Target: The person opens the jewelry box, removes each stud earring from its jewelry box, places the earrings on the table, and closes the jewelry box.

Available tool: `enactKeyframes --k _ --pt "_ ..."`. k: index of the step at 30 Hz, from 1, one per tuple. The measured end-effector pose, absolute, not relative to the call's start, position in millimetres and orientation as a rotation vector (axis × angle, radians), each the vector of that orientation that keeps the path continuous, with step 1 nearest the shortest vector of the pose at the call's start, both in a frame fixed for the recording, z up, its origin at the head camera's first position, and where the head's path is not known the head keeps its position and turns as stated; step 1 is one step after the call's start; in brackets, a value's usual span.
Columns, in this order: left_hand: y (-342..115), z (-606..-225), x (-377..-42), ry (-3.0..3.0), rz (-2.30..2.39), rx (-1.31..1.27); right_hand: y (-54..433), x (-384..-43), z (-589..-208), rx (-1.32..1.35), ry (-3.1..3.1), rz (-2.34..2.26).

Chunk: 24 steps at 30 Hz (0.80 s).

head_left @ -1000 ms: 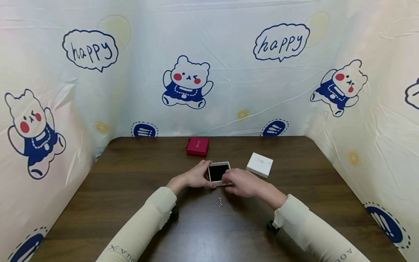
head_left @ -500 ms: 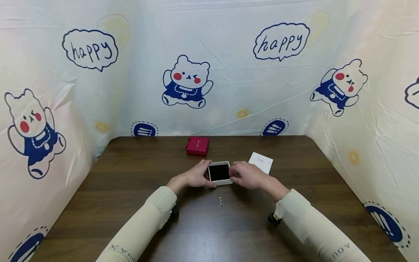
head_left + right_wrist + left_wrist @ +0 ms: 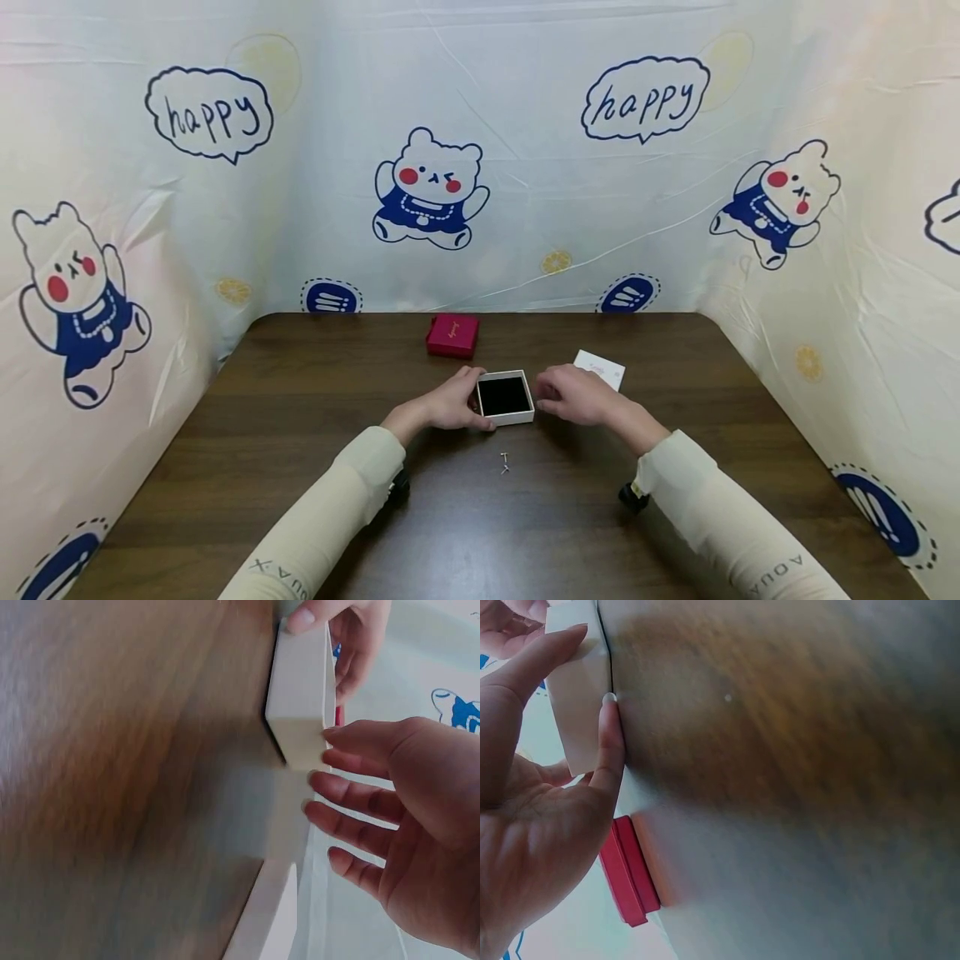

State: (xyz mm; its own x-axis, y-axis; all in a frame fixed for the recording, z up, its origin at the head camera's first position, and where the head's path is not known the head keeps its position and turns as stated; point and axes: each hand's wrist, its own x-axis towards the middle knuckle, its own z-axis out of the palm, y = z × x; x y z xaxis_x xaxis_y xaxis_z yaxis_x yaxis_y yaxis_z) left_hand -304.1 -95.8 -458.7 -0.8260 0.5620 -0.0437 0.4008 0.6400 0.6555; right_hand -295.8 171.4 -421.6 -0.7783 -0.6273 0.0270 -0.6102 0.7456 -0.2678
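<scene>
A small white jewelry box [image 3: 515, 419] sits on the table with its top off, showing a black insert pad [image 3: 504, 396] inside. My left hand [image 3: 452, 402] holds the box by its left end, thumb at the near side and fingers around the end. Just off the right end is my right hand [image 3: 573, 393], its fingers loosely bent and apart, with nothing between them in the right wrist view. Nearer to me lie small thin metallic pieces, one like a stud earring [image 3: 504, 456] and a silvery one [image 3: 505, 469] close by.
Behind my right hand lies a white box lid [image 3: 606, 367], partly covered by the hand. A red box [image 3: 453, 335] with gold lettering stands at the back of the brown wooden table [image 3: 337, 358]. Printed cloth [image 3: 517, 208] encloses the back and sides.
My right hand has drawn back from inside the jewelry box over its right edge and now stands to the right of it. The left hand keeps its hold; the small pieces have not moved.
</scene>
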Motion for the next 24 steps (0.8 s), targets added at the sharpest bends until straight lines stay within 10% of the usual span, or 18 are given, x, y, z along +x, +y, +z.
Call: enactKeyframes --k 24 --pt "-96 -460 -304 2.612 0.956 0.776 225 -325 -426 -0.766 2.934 -0.330"
